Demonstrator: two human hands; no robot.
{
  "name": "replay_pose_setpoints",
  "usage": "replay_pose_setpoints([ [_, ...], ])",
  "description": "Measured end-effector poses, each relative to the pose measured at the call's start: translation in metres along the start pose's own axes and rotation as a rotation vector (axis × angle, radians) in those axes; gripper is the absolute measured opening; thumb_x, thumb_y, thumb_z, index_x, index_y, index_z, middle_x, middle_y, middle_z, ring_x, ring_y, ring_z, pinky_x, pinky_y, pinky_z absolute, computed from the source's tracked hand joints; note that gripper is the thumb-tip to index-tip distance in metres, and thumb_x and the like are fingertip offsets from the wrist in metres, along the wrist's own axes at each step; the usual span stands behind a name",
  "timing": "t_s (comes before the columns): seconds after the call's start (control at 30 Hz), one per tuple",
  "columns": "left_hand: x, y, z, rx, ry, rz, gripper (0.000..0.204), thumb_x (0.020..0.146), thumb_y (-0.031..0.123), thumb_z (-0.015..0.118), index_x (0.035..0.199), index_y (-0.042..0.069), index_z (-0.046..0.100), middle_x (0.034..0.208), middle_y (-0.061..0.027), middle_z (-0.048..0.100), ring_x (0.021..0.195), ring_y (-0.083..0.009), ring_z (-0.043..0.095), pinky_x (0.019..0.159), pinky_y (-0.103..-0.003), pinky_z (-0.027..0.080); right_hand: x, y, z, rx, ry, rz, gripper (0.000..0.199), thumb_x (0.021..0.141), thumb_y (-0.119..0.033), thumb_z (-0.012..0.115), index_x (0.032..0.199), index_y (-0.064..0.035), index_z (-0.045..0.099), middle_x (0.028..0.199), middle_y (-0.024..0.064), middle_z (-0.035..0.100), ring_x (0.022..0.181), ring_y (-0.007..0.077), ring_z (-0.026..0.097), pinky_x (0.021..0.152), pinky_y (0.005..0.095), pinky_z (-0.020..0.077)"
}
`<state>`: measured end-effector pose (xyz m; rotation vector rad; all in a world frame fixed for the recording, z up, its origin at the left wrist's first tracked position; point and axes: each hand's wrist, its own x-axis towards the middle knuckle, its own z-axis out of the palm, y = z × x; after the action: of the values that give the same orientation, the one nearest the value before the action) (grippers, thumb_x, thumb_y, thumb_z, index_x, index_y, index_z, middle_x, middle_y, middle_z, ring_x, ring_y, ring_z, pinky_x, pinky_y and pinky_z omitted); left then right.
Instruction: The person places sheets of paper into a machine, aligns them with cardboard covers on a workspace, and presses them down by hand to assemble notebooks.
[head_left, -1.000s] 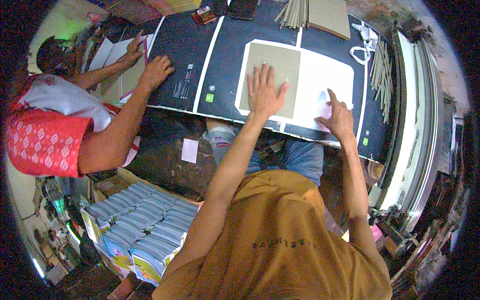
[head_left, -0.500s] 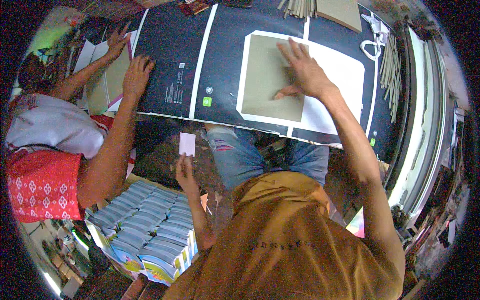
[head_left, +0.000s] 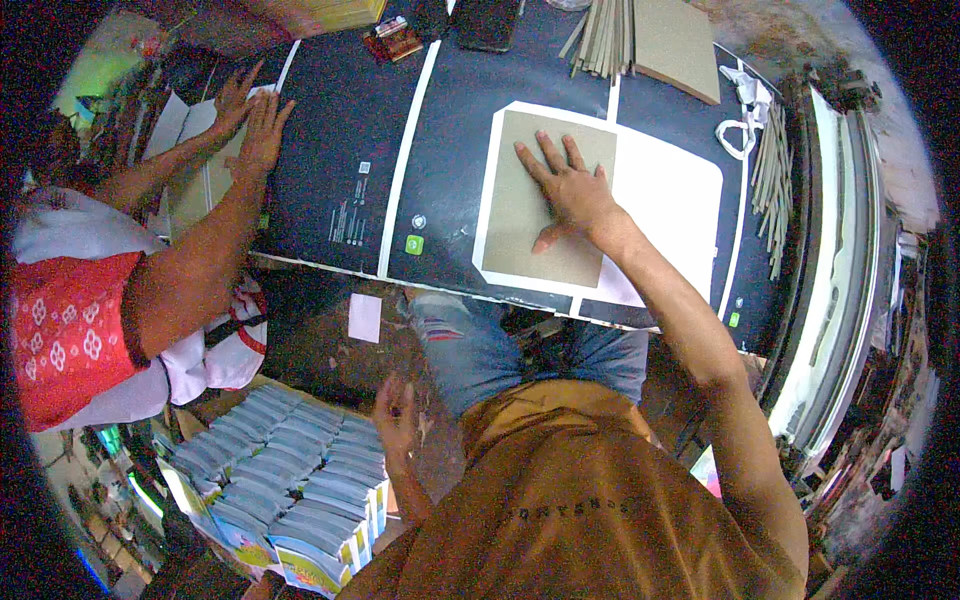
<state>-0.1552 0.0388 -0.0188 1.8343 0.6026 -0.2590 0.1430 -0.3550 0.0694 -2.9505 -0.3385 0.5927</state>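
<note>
A large dark printed sheet covers most of the tabletop, lying flat so that it gives a smooth bed for the work. On it sits a white sheet, and on the left part of that sheet lies a grey-brown board, a rectangle whose long axis runs away from the person, its far short edge pointing toward the back of the tabletop and tilted slightly to the right. A white margin shows around its left, near and far edges, which suggests that it is being squared against the sheet.

The right hand rests flat on the board's right half, its grip spread wide and pinching nothing, fingers pointing to the far left; the open palm seems meant to press the board down and keep it from sliding. The left hand hangs low beside the knee, above a stack of blue booklets on the floor, fingers loosely curled and empty.

At the left, another person's two hands press the dark sheet's far corner. Spare boards and thin strips lie at the back edge.
</note>
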Motion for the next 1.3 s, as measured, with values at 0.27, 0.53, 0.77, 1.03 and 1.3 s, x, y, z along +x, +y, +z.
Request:
replay_pose_setpoints([
  [0.27,0.145,0.307,0.189,0.054,-0.075,0.986,0.029,0.09,0.011,0.07,0.117,0.0,0.069,0.108,-0.0168,0.071,0.101,-0.0291,0.069,0.091,-0.037,0.052,-0.044,0.007,0.015,0.12,0.286,-0.151,0.114,0.067,-0.046,0.087,0.158,-0.0157,0.026,0.128,0.019,0.062,0.112,0.0405,0.064,0.093,0.049,0.0528],
  [0.53,0.255,0.361,0.375,0.776,0.168,1.053,0.027,0.092,0.027,0.066,0.105,0.004,0.071,0.112,-0.0175,0.066,0.106,-0.0374,0.061,0.091,-0.048,0.05,-0.249,0.019,0.007,0.751,0.425,0.274,0.077,0.082,-0.022,0.084,0.146,-0.0039,0.047,0.123,0.0211,0.068,0.114,0.0332,0.066,0.098,0.0427,0.0502],
  [0.77,0.25,0.356,0.347,0.397,0.146,1.003,0.02,0.093,0.024,0.064,0.095,0.006,0.073,0.094,-0.0151,0.073,0.088,-0.0373,0.07,0.078,-0.048,0.053,-0.296,0.036,0.027,0.851,0.616,0.283,0.057,0.082,-0.013,0.081,0.134,-0.0011,0.059,0.117,0.0196,0.069,0.105,0.0317,0.068,0.091,0.0396,0.0528],
  [1.03,0.137,0.403,0.214,0.158,0.013,1.181,0.013,0.093,0.012,0.07,0.099,0.001,0.075,0.091,-0.0103,0.076,0.082,-0.0166,0.071,0.077,-0.03,0.054,-0.201,0.036,-0.089,0.59,1.125,-0.041,0.055,0.08,-0.01,0.081,0.132,-0.0038,0.062,0.136,0.0186,0.06,0.109,0.0332,0.063,0.088,0.0397,0.0543],
  [1.3,0.052,0.386,0.173,0.138,-0.532,1.019,0.01,0.091,0.008,0.071,0.09,-0.002,0.073,0.084,-0.0088,0.073,0.079,-0.0128,0.069,0.073,-0.027,0.053,-0.213,0.025,-0.035,0.609,0.653,-0.028,0.03,0.093,-0.013,0.068,0.121,-0.0048,0.067,0.104,0.0208,0.072,0.089,0.0361,0.07,0.079,0.0425,0.0562],
])
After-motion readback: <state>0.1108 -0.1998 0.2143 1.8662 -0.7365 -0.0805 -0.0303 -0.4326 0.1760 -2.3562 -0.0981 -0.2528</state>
